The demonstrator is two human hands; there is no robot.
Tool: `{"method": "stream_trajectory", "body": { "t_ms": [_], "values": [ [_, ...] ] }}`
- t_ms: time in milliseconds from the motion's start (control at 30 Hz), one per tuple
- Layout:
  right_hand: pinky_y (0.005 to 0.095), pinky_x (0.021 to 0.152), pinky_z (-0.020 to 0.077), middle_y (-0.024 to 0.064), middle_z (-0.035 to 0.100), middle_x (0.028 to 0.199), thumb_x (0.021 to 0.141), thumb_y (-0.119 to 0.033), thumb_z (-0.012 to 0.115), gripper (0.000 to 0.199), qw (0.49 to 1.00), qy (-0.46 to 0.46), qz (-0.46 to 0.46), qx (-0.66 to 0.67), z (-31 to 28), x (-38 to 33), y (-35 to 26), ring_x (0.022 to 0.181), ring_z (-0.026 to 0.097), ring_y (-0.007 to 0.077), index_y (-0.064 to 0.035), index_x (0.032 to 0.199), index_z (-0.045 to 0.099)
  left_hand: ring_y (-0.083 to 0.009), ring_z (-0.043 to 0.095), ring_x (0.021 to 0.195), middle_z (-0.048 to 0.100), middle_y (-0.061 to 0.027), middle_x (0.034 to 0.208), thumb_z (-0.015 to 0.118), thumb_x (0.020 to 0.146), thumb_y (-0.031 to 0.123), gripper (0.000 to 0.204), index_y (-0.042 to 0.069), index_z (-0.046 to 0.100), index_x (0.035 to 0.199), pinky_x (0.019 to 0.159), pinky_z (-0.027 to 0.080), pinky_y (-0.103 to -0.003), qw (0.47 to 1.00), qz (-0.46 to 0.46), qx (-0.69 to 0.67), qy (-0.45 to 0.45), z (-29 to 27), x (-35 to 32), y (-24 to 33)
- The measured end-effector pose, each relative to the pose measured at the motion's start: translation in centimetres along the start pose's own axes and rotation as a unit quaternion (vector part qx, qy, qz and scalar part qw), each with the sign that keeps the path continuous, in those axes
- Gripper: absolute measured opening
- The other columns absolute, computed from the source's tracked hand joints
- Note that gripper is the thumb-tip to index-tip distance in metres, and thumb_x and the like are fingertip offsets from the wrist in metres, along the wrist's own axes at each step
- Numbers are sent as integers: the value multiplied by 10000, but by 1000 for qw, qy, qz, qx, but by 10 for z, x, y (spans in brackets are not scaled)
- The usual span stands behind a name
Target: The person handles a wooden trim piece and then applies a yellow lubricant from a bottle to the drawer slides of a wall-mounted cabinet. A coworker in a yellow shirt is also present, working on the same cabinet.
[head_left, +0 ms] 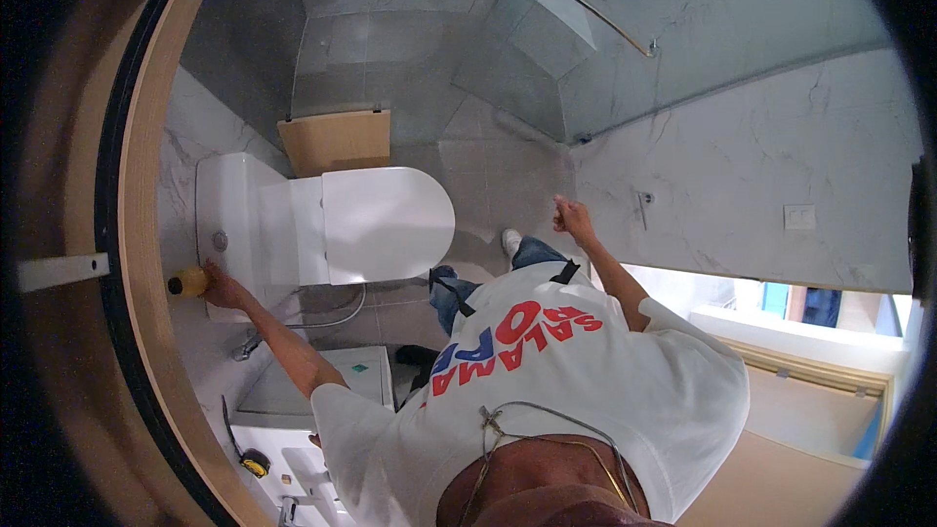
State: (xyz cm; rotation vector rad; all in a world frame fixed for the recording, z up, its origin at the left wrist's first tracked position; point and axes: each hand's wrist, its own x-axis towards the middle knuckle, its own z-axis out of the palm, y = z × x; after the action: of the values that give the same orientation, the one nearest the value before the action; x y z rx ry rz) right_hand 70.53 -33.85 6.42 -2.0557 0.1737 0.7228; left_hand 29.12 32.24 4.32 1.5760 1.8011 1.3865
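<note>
My left hand [225, 287] reaches out to the left, over the corner of the white toilet tank [252, 224]. Its fingers wrap round a small amber-yellow bottle [196, 281] whose dark cap points left, away from me. The toilet's white lid [386, 224] is down, between my two arms. My right hand [576, 219] hangs in the air to the right of the toilet, its fingers curled. It touches no surface, and whether anything small is inside the fingers cannot be seen.
A wooden panel [337, 142] stands behind the toilet. A yellow-black tape measure [255, 463] lies by the white washbasin [310, 444] at lower left, near a metal hose [337, 320]. A glass partition [722, 88] with a metal bar [602, 17] is at far right; a wooden frame [146, 166] borders the left.
</note>
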Motion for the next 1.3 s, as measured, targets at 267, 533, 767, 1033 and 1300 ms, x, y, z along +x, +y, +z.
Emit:
{"method": "stream_trajectory", "body": {
  "t_ms": [267, 533, 767, 1033, 1300],
  "values": [
    [340, 731, 563, 61, 676, 895, 989, -512, 517, 485, 986, -102, -1, 133, 0, 9, -25, 766, 662, 171, -46, 1034, 644, -391, 604, 1066, 567, -262, 1225, 725, 880, 413, 711, -61, 453, 1334, 896, 518, -466, 984, 37, 129, 116, -21, -53, -4],
    [479, 1041, 450, 131, 510, 1412, 1012, -616, 284, 729, 844, -280, -57, 455, -43, 24, -128, 1193, 552, 279, -42, 1429, 455, -368, 612, 1042, 552, -283, 1196, 627, 967, 292, 538, -70, 447, 1323, 817, 545, -437, 998, -49, 27, -14, -23, -294, 43],
    [428, 919, 545, 104, 623, 1129, 1009, -415, 531, 423, 888, -229, -57, 394, -102, 58, -99, 1001, 632, 243, -33, 1179, 590, -298, 610, 1051, 509, -249, 1312, 604, 980, 250, 545, -63, 420, 1387, 864, 532, -379, 959, -52, -71, -268, 35, -427, 99],
    [378, 751, 593, 21, 538, 731, 982, -447, 578, 376, 901, -92, -1, 425, -199, 79, 13, 654, 569, 144, -106, 826, 543, -292, 606, 1057, 478, -245, 1359, 601, 980, 274, 567, -77, 427, 1389, 913, 510, -384, 863, 17, -38, -503, 57, -534, 174],
    [388, 777, 555, 2, 439, 655, 977, -492, 566, 442, 859, 56, -18, 508, -302, 39, 104, 606, 467, 123, -142, 729, 460, -324, 606, 1134, 547, -240, 1290, 607, 977, 335, 594, -42, 430, 1400, 925, 520, -376, 736, 68, -19, -673, 110, -596, 231]
  ]
}}
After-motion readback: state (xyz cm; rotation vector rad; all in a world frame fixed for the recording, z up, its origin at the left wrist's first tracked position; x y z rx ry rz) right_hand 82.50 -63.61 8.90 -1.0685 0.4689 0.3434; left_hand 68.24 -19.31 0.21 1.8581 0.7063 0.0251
